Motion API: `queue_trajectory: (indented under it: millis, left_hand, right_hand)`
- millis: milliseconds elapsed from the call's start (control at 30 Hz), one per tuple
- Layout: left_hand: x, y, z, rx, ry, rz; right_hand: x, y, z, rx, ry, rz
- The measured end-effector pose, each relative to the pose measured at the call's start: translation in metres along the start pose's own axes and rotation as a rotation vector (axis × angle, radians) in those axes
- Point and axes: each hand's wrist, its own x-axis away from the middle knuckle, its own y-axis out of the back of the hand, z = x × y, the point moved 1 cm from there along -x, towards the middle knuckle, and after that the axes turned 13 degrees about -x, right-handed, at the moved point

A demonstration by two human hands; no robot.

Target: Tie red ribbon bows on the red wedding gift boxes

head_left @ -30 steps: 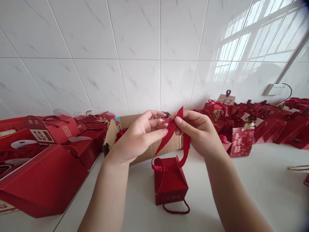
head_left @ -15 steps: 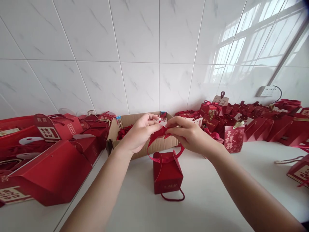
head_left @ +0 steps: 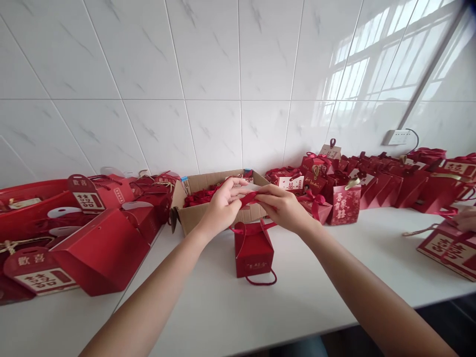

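Observation:
A small red gift box (head_left: 254, 250) stands upright on the white table, its dark red cord handle (head_left: 262, 283) lying at its front. Red ribbon (head_left: 248, 199) passes through the top of the box and runs up to both hands. My left hand (head_left: 226, 201) is closed, thumb and fingers pinching the ribbon. Close on its right, my right hand (head_left: 282, 206) pinches the ribbon too, fingers bent. A pale, whitish piece (head_left: 250, 188) shows between the fingertips; I cannot make out what it is. Both hands are above the box.
Behind the hands sits an open cardboard carton (head_left: 193, 218) holding red items. Large red boxes (head_left: 107, 248) and a red tub (head_left: 22, 215) crowd the left. Rows of red gift boxes (head_left: 394, 186) line the wall at right. Another person's hand (head_left: 466, 219) touches a red box (head_left: 446, 248).
The view has tilted down and shifted right, showing the table's front edge. Another person's hand has come into view at right. Both my hands still pinch the ribbon.

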Motion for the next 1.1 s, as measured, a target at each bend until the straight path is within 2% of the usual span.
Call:
queue_trajectory:
  millis: [67, 133, 333, 500, 633, 767, 933, 1100]
  left_hand:
    - [-0.001, 0.001, 0.0, 0.081, 0.038, 0.023]
    - [-0.002, 0.002, 0.0, 0.073, 0.036, -0.006]
    - [0.001, 0.0, -0.005, -0.187, -0.068, -0.085]
    - [0.009, -0.001, -0.01, -0.394, -0.241, -0.19]
    - [0.009, -0.001, -0.009, -0.473, -0.288, -0.213]
    - [0.006, -0.003, -0.002, -0.393, -0.251, -0.163]
    - [0.0, -0.004, 0.005, -0.232, -0.183, -0.198]
    - [-0.004, -0.002, 0.004, -0.22, -0.16, -0.208]
  right_hand:
    - [0.001, 0.0, 0.001, 0.048, 0.02, 0.013]
    - [0.002, 0.0, 0.002, 0.083, 0.036, 0.017]
    - [0.002, 0.0, 0.004, 0.062, 0.041, -0.019]
    - [0.005, -0.002, -0.004, -0.23, -0.154, -0.235]
    - [0.008, -0.005, -0.011, -0.328, -0.219, -0.277]
    - [0.009, -0.008, -0.009, -0.338, -0.226, -0.266]
    - [0.007, -0.011, -0.003, -0.335, -0.184, -0.262]
    - [0.006, -0.013, 0.002, -0.411, -0.174, -0.264]
